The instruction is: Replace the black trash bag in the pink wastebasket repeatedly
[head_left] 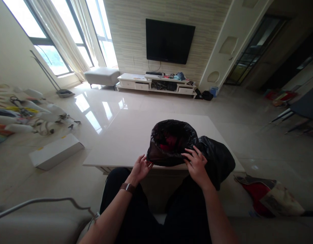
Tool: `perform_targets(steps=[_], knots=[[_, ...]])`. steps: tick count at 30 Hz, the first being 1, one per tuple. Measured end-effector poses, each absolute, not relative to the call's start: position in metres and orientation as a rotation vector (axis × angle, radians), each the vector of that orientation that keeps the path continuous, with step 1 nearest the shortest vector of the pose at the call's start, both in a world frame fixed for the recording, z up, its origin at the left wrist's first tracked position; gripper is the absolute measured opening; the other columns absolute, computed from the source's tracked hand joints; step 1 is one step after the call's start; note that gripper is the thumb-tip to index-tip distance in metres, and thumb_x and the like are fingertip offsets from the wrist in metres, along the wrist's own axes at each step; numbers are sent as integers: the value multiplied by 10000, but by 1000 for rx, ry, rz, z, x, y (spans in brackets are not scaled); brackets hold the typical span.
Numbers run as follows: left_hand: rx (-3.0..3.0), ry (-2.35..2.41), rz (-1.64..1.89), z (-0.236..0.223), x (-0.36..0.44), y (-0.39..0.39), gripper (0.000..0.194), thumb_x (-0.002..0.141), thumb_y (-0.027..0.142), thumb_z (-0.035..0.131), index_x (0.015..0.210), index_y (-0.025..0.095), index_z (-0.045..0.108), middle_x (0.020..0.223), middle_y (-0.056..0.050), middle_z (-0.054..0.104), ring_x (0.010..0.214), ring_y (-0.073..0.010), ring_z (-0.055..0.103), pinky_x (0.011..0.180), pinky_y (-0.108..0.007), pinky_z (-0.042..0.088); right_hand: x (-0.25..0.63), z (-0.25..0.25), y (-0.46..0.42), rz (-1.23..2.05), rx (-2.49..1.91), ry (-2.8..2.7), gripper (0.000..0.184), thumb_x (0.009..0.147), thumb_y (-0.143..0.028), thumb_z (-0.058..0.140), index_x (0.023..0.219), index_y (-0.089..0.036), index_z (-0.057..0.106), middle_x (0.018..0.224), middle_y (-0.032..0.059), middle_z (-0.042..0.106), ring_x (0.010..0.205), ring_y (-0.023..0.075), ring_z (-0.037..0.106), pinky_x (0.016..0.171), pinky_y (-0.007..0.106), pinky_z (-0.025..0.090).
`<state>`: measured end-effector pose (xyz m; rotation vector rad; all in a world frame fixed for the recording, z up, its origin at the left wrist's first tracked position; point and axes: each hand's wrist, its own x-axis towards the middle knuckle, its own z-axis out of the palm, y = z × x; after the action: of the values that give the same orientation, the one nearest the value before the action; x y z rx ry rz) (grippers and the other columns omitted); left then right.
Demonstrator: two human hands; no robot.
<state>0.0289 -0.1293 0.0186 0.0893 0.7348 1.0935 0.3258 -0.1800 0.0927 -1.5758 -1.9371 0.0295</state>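
Note:
A black, shiny plastic bag (156,154) is at the near edge of the white table (126,139), its wide round mouth facing up. Something red (169,144) shows in its dark inside; I cannot make out what it is. My left hand (141,166), with a brown watch strap on the wrist, pinches the bag's near left rim. At the near right rim, my right hand (195,162) grips the bag's edge, its fingers over the lip and thumb below. A second black, bulging bag-like thing (218,159) lies just right of it, partly over the table edge.
A long white box (56,151) lies on the floor at left, near white stand parts (44,115). To the right rests a red and beige bag (270,196). Beyond the table are a TV cabinet (134,84), a grey bench (102,76) and a wall television (170,41).

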Motion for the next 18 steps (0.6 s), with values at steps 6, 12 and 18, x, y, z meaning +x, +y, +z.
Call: perform_targets(steps=[6, 12, 18], knots=[[122, 822, 1189, 12, 46, -129, 179, 895, 73, 698, 964, 207, 600, 892, -20, 755, 756, -137, 723, 687, -235, 569, 307, 95, -186, 1, -1542, -1912, 447, 959, -293, 662, 1404, -322, 633, 1513, 51, 589, 1514, 346, 383, 1144, 580, 302], [99, 914, 1193, 2, 45, -126, 140, 927, 45, 664, 952, 175, 617, 866, -52, 747, 761, -146, 733, 698, -238, 583, 295, 89, -184, 2, -1501, -1877, 254, 1024, -240, 589, 1217, -322, 731, 1340, 41, 695, 1426, 337, 483, 1112, 581, 347], [10, 824, 1164, 12, 39, -128, 182, 979, 29, 532, 904, 167, 624, 845, -49, 729, 759, -120, 719, 736, -227, 605, 310, 80, -176, 65, -1363, -1831, 236, 1044, -223, 539, 1170, -255, 736, 1266, 78, 713, 1389, 304, 527, 1153, 550, 436]])
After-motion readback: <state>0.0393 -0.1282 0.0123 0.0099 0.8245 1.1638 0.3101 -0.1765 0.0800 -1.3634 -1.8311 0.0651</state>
